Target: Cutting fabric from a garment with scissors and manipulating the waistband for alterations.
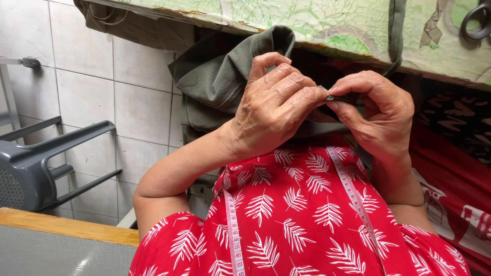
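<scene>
Olive-green fabric: a garment (225,82) of soft knit cloth hangs from the front edge of the table and is gathered up between both hands, above the person's lap
Left hand: the left hand (273,105) is curled into a loose fist, fingers bent and pressed together, thumb and forefinger pinching a small fold of the cloth right where the two hands meet
Right hand: the right hand (381,112) is also closed in a pinch, its fingertips nipping the same fold from the other side; a small dark bit (330,97) shows between the two pinches, too small to tell what it is
Contact: the fingertips of both hands touch or nearly touch at that one spot
Progress: judged from how things lie, the work is at a fine, close-up stage on one point of the cloth; most of the garment hangs slack and unhandled, and whether anything on it is finished cannot be told
Tape: a white measuring tape (353,191) lies round the neck and down over the red leaf-print dress (302,220)
Table: the table (327,23) has a green patterned cover, with dark scissors (478,23) near its right corner
Floor side: a grey plastic chair (36,168) stands on the left over white tiles (87,87)
</scene>
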